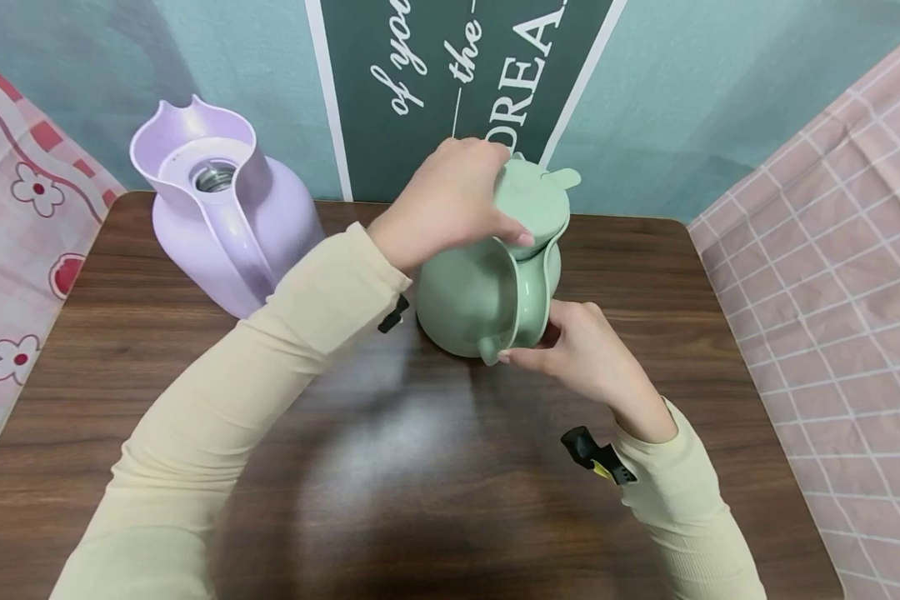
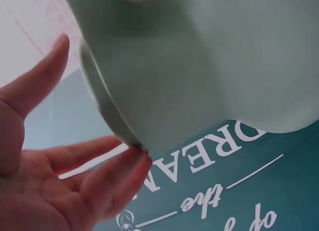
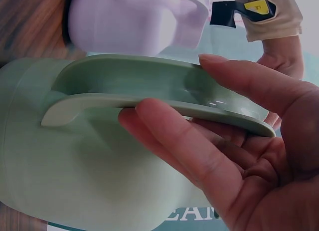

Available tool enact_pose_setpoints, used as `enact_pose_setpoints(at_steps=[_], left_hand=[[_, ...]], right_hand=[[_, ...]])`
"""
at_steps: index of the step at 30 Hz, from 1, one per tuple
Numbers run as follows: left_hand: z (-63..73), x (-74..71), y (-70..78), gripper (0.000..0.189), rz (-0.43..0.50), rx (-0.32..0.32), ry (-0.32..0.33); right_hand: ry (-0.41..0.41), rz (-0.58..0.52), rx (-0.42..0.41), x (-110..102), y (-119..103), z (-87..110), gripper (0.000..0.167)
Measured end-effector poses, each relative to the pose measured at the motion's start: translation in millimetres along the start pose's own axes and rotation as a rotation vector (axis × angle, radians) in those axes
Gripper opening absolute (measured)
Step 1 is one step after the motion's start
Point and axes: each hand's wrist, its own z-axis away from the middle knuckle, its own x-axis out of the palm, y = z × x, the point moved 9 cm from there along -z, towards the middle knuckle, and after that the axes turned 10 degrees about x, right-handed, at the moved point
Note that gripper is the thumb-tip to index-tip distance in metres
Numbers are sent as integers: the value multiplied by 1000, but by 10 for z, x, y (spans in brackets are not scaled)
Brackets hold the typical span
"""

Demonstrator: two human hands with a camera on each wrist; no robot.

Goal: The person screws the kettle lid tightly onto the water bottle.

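A pale green vacuum jug [image 1: 456,296] with a handle [image 1: 531,302] stands near the back of the table. Its lid [image 1: 534,198], with small ear-shaped tabs, lies in the mouth. From the left, my left hand [image 1: 450,196] holds the lid's edge, thumb on the near side; in the left wrist view its fingertips meet the green rim [image 2: 102,101]. My right hand [image 1: 588,350] grips the jug's handle low down, thumb by its lower end. The right wrist view has fingers [image 3: 172,136] on one side of the handle and the thumb on the other.
A lilac jug [image 1: 270,208] of the same kind stands at the left, partly behind my left sleeve, its mouth uncovered. The brown wooden table [image 1: 420,500] meets a teal backdrop with white lettering at the back. Pink patterned cloths [image 1: 832,275] flank both sides.
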Motion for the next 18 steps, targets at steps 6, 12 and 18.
enact_pose_setpoints(at_steps=[6, 12, 18], left_hand=[[0, 2, -6, 57, -23, -34, 29], [-36, 6, -62, 53, 22, -42, 20], [-77, 5, -101, 46, 38, -12, -33]], right_hand=[[3, -1, -4, -4, 4, -1, 18], [6, -1, -14, -4, -3, 0, 19], [4, -1, -7, -1, 5, -1, 18]])
